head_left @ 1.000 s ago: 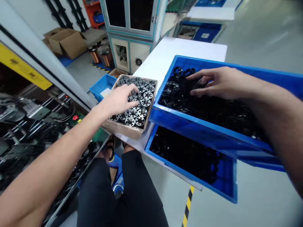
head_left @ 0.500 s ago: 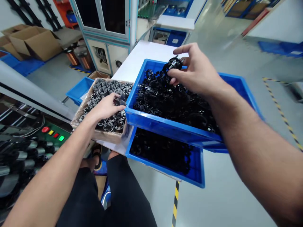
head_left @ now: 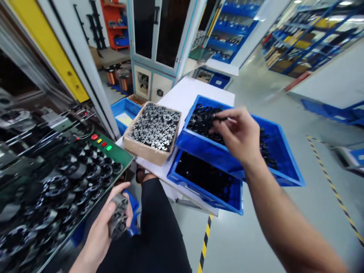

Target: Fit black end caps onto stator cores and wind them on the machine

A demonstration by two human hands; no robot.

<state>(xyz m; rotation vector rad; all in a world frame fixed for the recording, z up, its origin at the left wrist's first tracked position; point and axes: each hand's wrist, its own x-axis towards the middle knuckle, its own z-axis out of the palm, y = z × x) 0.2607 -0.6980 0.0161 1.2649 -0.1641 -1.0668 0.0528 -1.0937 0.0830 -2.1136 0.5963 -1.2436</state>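
My left hand (head_left: pixel 99 223) grips a grey metal stator core (head_left: pixel 118 216), a short cylinder with slots, above my lap and beside the green machine table. My right hand (head_left: pixel 240 134) is over the upper blue bin (head_left: pixel 210 146), thumb and fingers pinched around a black plastic ring part (head_left: pixel 217 116). Motion blur and the black parts behind hide that part's outline. Many similar black parts (head_left: pixel 199 117) fill the bin. Left of it, a cardboard box (head_left: pixel 146 151) holds upright rows of stator cores (head_left: pixel 155 127).
A lower blue bin (head_left: pixel 182 178) with dark parts sits under the upper one on the white table (head_left: pixel 196 85). At left, the green machine table (head_left: pixel 125 157) carries several black-and-metal stators (head_left: pixel 75 170) and coloured buttons (head_left: pixel 99 141). Another blue bin (head_left: pixel 119 108) stands behind the box.
My left hand has left the box with a stator core and come down towards my lap. My right hand, holding the black part, is lower over the bin. The view has tilted up and left.
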